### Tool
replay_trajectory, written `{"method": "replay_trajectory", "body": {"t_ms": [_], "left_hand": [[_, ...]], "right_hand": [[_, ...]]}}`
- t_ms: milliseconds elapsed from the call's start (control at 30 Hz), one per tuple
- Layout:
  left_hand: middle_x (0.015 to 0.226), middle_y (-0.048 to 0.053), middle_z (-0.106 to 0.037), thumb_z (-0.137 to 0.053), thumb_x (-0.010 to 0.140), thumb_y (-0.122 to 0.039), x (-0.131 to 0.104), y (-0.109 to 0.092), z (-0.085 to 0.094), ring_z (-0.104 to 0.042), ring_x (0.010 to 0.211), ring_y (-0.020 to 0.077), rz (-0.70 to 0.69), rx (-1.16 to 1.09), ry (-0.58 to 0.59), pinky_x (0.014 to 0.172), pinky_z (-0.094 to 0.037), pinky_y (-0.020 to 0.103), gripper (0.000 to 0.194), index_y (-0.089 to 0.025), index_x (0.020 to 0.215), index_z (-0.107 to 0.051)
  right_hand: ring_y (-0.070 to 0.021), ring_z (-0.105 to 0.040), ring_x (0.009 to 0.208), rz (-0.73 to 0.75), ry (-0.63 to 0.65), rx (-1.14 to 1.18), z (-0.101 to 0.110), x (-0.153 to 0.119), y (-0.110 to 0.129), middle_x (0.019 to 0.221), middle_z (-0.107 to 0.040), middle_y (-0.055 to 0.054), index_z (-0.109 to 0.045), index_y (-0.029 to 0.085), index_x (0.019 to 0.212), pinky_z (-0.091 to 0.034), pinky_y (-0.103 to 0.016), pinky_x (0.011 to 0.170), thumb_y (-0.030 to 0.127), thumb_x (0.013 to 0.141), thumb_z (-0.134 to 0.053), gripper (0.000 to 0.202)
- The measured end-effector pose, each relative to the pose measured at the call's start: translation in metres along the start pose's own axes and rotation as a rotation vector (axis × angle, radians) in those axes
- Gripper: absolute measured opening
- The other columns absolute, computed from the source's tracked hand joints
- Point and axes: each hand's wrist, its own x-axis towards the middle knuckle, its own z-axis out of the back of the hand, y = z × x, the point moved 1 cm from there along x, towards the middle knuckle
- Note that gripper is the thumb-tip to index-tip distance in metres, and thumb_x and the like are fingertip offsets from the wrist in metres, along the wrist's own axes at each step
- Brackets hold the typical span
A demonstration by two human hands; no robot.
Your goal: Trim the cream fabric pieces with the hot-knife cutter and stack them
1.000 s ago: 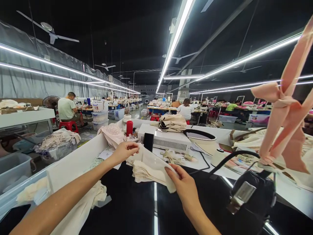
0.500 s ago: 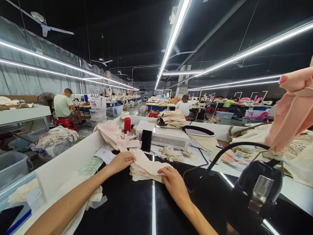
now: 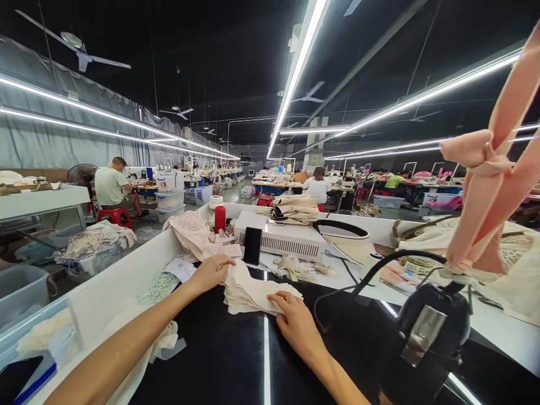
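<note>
A stack of thin cream fabric pieces [image 3: 247,292] lies on the black tabletop [image 3: 211,360] in front of me. At its upper left end, my left hand [image 3: 211,274] pinches the edge of the top fabric piece between thumb and fingers; the fingertips are partly hidden. My right hand [image 3: 298,325] rests on the stack's right end with fingers stretched out and slightly apart. Just beyond the stack, a dark phone [image 3: 252,246] leans upright against a white vented box [image 3: 291,239].
At right stands a black machine head [image 3: 434,326] with a curved cable and pink fabric strips [image 3: 476,208] tied above. Left are green cord [image 3: 158,288], a paper note [image 3: 180,270] and pale lace fabric [image 3: 189,230]. A red bottle [image 3: 220,219] stands behind. Co-workers sit farther off.
My right hand's fingers have shifted slightly left over the stack and lie flatter. The left hand stays at the upper left end. The view has turned slightly, and the pink strips appear farther left.
</note>
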Motion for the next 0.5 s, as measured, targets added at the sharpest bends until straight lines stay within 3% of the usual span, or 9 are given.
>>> {"method": "replay_trajectory", "body": {"t_ms": [200, 333, 433, 500], "left_hand": [[0.141, 0.004, -0.064, -0.052, 0.1, -0.03, 0.017, -0.009, -0.009, -0.056, 0.133, 0.0236, -0.047, -0.013, 0.152, 0.115, -0.041, 0.035, 0.036, -0.023, 0.132, -0.066], [0.145, 0.011, -0.059, -0.066, 0.096, -0.037, 0.012, -0.003, -0.022, -0.051, 0.138, 0.0294, -0.039, 0.029, 0.27, 0.12, -0.034, 0.049, 0.042, -0.021, 0.135, -0.063], [0.152, 0.015, -0.05, -0.063, 0.099, -0.045, 0.003, 0.001, -0.022, -0.046, 0.142, 0.0335, 0.003, 0.046, 0.271, 0.119, -0.031, 0.061, 0.05, -0.019, 0.141, -0.056], [0.155, 0.016, -0.046, -0.061, 0.1, -0.047, -0.004, 0.002, -0.011, -0.043, 0.144, 0.0336, 0.042, 0.046, 0.248, 0.12, -0.031, 0.059, 0.054, -0.018, 0.145, -0.052]], "right_hand": [[-0.03, -0.062, 0.127, 0.007, 0.027, -0.013, 0.003, -0.003, 0.006, 0.134, -0.068, -0.012, -0.073, 0.021, 0.127, -0.046, -0.044, 0.111, 0.0, 0.076, -0.047, 0.06], [-0.0331, -0.06, 0.131, 0.015, 0.034, -0.013, 0.012, -0.01, 0.015, 0.139, -0.066, -0.015, -0.071, 0.017, 0.13, -0.044, -0.049, 0.114, 0.0, 0.077, -0.048, 0.06], [-0.032, -0.056, 0.135, 0.057, 0.061, 0.005, 0.02, -0.029, 0.031, 0.144, -0.063, -0.014, -0.067, 0.018, 0.135, -0.042, -0.05, 0.117, 0.002, 0.08, -0.046, 0.061], [-0.0302, -0.055, 0.138, 0.116, 0.099, 0.042, 0.021, -0.054, 0.042, 0.147, -0.061, -0.01, -0.066, 0.024, 0.138, -0.042, -0.049, 0.118, 0.006, 0.084, -0.045, 0.06]]}}
